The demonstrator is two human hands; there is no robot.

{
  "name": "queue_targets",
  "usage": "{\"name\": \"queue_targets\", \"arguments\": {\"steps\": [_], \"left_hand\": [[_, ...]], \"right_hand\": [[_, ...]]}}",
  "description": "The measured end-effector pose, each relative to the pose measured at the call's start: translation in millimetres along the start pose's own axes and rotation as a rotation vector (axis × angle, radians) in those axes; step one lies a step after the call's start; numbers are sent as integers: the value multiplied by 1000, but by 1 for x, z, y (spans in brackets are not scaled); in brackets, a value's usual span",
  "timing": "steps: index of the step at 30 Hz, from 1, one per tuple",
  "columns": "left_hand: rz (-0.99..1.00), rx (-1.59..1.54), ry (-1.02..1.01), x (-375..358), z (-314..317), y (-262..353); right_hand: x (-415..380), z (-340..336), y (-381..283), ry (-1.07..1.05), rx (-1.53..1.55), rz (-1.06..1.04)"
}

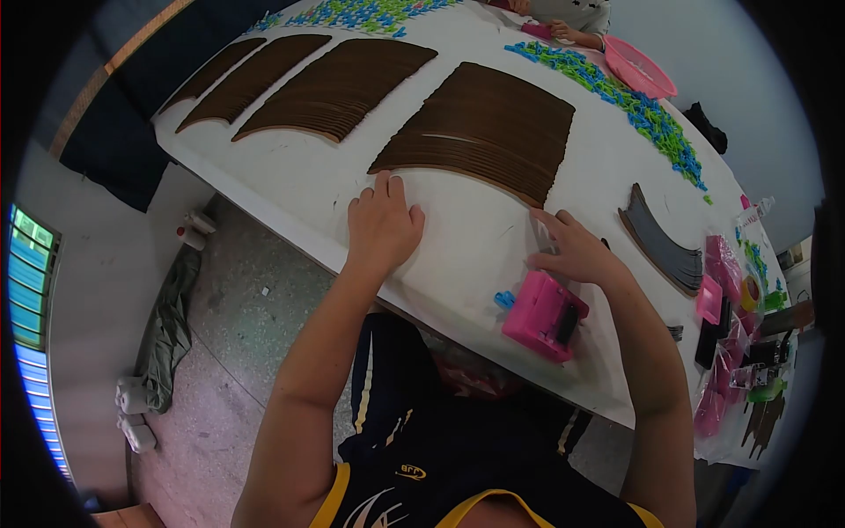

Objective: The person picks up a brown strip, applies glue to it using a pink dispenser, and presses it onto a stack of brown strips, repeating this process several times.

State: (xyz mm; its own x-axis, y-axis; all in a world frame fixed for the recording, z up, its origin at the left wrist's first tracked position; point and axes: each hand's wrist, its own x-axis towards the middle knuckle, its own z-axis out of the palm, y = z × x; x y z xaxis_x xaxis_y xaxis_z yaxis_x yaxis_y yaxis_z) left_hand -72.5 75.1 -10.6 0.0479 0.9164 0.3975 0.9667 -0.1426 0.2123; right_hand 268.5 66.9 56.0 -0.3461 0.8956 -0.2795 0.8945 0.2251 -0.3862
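A fanned sheet of overlapping brown strips [493, 114] lies on the white table, a narrow gap showing between some of its front rows. My left hand [384, 220] rests at the sheet's front left corner, palm down, with its fingertips at the edge. At the front right corner is my right hand [572, 246], its fingers stretched out and the thumb apart. Neither hand shows anything in its grasp. Just below my right hand stands a pink box-like holder [543, 317] with a dark part on its side. A small blue piece [504, 300] lies beside it.
More fanned brown strips [339, 88] lie to the left. Blue and green clips [651, 123] spread along the far side, near a pink basket [640, 68] and another person's hand [563, 32]. Grey strips [656, 242] and a cluttered pile with pink packets [726, 264] sit at right.
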Motion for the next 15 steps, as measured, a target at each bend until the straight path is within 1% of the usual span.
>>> {"name": "queue_targets", "arguments": {"steps": [3,5,6,8,9,11,12,14,15], "left_hand": [[4,-9,8,-1,0,0],[-5,-20,5,0,-1,0],[3,-24,9,0,0,0],[8,-37,13,1,2,-2],[17,-41,14,0,3,-4],[29,-54,48,0,5,-6],[52,-71,50,0,3,-5],[24,-75,-2,0,-5,-2],[20,-99,27,0,-8,0]], "right_hand": [[1,1,3,1,4,-7],[-1,0,7,19,125,-16],[-5,-3,9,27,123,-11],[-16,-10,12,78,299,-8],[-28,-14,12,87,300,-2],[-63,-21,13,260,616,1],[-79,-19,21,282,612,19],[-118,-19,42,538,554,-131],[-135,-24,45,567,547,-100]]}}
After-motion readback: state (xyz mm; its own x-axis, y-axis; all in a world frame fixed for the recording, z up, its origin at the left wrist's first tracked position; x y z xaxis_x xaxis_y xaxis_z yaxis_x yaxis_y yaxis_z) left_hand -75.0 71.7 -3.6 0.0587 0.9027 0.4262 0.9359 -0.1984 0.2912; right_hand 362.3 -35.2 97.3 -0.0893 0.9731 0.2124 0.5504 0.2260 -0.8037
